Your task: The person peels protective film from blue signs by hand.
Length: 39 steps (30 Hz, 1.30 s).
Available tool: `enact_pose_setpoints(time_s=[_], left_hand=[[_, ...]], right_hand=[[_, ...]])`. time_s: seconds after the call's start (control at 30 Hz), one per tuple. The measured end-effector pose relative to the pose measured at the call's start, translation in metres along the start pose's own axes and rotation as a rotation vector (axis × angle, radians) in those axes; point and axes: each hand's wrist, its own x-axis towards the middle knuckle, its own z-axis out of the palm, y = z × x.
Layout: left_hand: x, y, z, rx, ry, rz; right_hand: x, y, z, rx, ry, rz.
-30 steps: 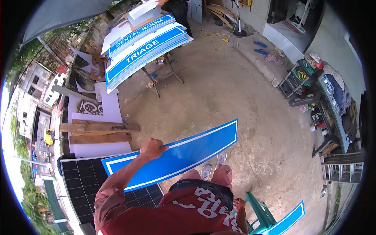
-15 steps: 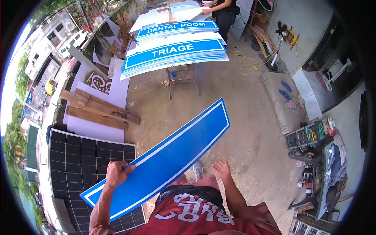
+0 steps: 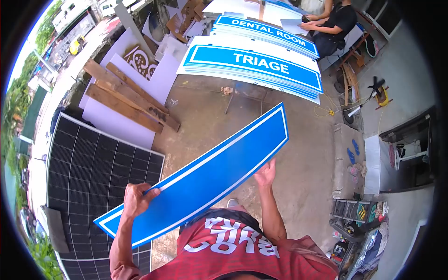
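A long blue sign panel (image 3: 205,179) with a white border line and no lettering slants across the front of my body. My left hand (image 3: 138,198) is closed on its upper left edge, with the thumb lying over the blue face. Near the panel's lower right edge is my right hand (image 3: 265,174), palm turned up and fingers stretched out, the fingertips right at the edge. Ahead, a stack of similar signs topped by a TRIAGE sign (image 3: 259,64) lies on a table, and behind it sits a DENTAL ROOM sign (image 3: 268,32) on another stack.
A dark solar panel (image 3: 100,186) leans at my left, with wooden planks (image 3: 123,98) beyond it. Two people (image 3: 333,28) handle a sheet at the table's far side. Along the right are blue slippers (image 3: 353,150), a shoe rack (image 3: 354,212) and a yellow cord (image 3: 331,112).
My right hand has moved up to the panel's lower edge. The panel has shifted slightly up and right. My view has turned, placing the table further right and showing a second person.
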Motion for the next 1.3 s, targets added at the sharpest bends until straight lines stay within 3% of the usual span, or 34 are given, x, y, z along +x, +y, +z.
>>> enact_pose_setpoints(time_s=[0.07, 0.13, 0.2, 0.27, 0.37, 0.5, 0.6, 0.63, 0.77, 0.87, 0.97, 1.07, 1.3], left_hand=[[0.028, -0.020, -0.017, -0.051, 0.009, 0.025], [0.052, -0.035, -0.037, -0.108, -0.028, -0.012], [0.071, -0.055, -0.040, -0.164, 0.120, 0.084], [0.100, -0.067, -0.060, -0.173, 0.079, 0.104], [0.144, -0.063, -0.093, -0.171, -0.029, 0.062], [0.221, -0.059, -0.112, -0.174, -0.040, 0.157], [0.287, -0.045, -0.128, -0.171, -0.063, 0.215], [0.310, -0.042, -0.132, -0.185, -0.081, 0.218], [0.407, -0.025, -0.151, -0.195, -0.068, 0.286], [0.473, -0.012, -0.170, -0.168, -0.090, 0.294], [0.550, 0.002, -0.191, -0.120, -0.096, 0.381], [0.611, 0.018, -0.205, -0.148, -0.180, 0.296], [0.760, 0.043, -0.216, -0.072, -0.375, 0.380]], right_hand=[[0.027, 0.012, 0.019, 0.097, -0.089, 0.082], [0.042, 0.017, 0.036, 0.071, -0.053, 0.037], [0.067, 0.024, 0.055, 0.043, -0.012, -0.037], [0.080, 0.028, 0.077, -0.018, 0.087, -0.133], [0.111, 0.013, 0.089, 0.056, -0.248, -0.118], [0.138, -0.003, 0.143, -0.058, -0.433, -0.156], [0.167, -0.022, 0.168, -0.054, -0.459, -0.249], [0.180, -0.027, 0.175, 0.006, -0.576, -0.171], [0.244, -0.042, 0.202, -0.051, -0.550, -0.262], [0.306, -0.059, 0.199, 0.073, -0.708, -0.246], [0.354, -0.040, 0.252, -0.061, -0.402, -0.449], [0.397, -0.055, 0.241, 0.057, -0.589, -0.408], [0.433, -0.053, 0.251, 0.065, -0.352, -0.668]])
